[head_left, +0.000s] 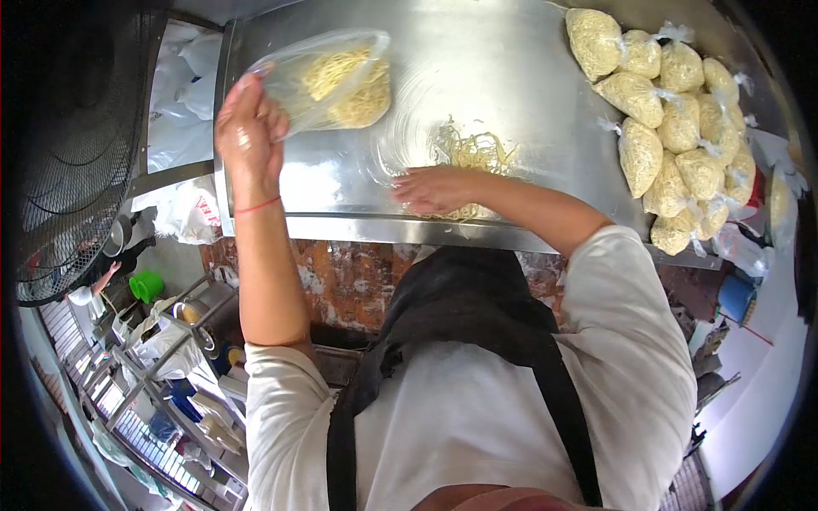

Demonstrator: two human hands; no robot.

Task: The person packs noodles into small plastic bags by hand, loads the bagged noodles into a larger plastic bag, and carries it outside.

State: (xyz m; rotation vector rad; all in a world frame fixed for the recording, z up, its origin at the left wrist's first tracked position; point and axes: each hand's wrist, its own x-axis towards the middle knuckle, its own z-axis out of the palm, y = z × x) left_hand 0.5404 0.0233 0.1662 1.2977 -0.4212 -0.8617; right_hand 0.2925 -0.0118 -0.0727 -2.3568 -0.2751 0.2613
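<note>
My left hand (250, 132) is closed on the gathered mouth of a clear plastic bag (294, 81) at the upper left of the metal table (332, 183). Inside the bag, pale yellow noodles (354, 81) fill the far end, which lies on or just above the tabletop. My right hand (433, 189) rests palm down near the front edge, fingers stretched out and holding nothing. Beside it lies a small heap of loose noodles (479, 153), partly covered by my wrist and forearm. Wet-looking smears curve across the metal around them.
Several tied bags of noodles (679, 122) are piled along the table's right side. White plastic bags (183, 102) lie past the left edge, with a large mesh fan (77, 179) beyond. A metal rack (162, 358) and a green container (146, 286) stand lower left.
</note>
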